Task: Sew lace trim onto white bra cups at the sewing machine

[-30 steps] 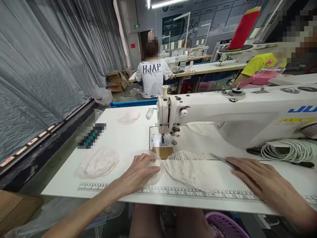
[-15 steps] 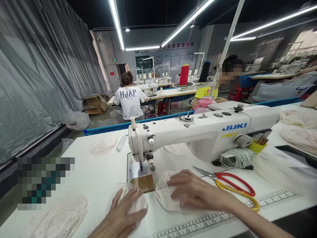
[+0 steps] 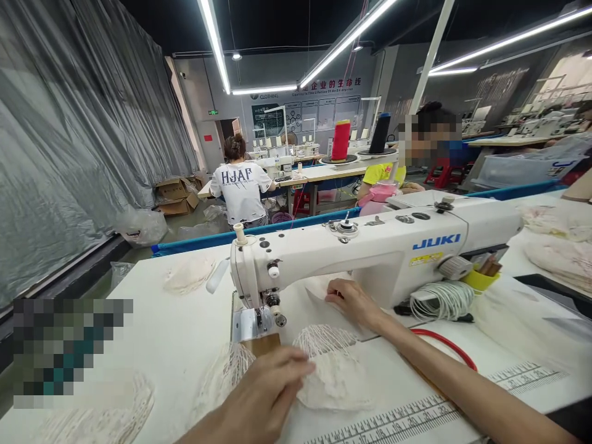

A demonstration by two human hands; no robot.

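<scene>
My left hand (image 3: 271, 385) lies with fingers stretched out between two cream lace pieces, its fingertips at the edge of the right lace piece (image 3: 333, 376). The left lace piece (image 3: 217, 379) is partly under that hand. Beneath the sewing machine arm (image 3: 342, 243), my right hand (image 3: 354, 302) has its fingers closed at the edge of a thin white sheet (image 3: 326, 308). A brown plate (image 3: 261, 345) sits just in front of the presser foot (image 3: 263, 320). My right forearm covers most of the scissors, leaving the red handle (image 3: 456, 345) showing.
A stack of lace pieces (image 3: 106, 410) lies at the table's left front, and another stack (image 3: 187, 274) farther back. A printed ruler (image 3: 393, 425) runs along the front edge. At right are coiled white cord (image 3: 441, 299) and a yellow holder (image 3: 481, 280). Co-workers sit beyond.
My right hand has left the right lace piece and reached forward under the machine arm to the white sheet. My left hand has shifted right, toward the right lace piece.
</scene>
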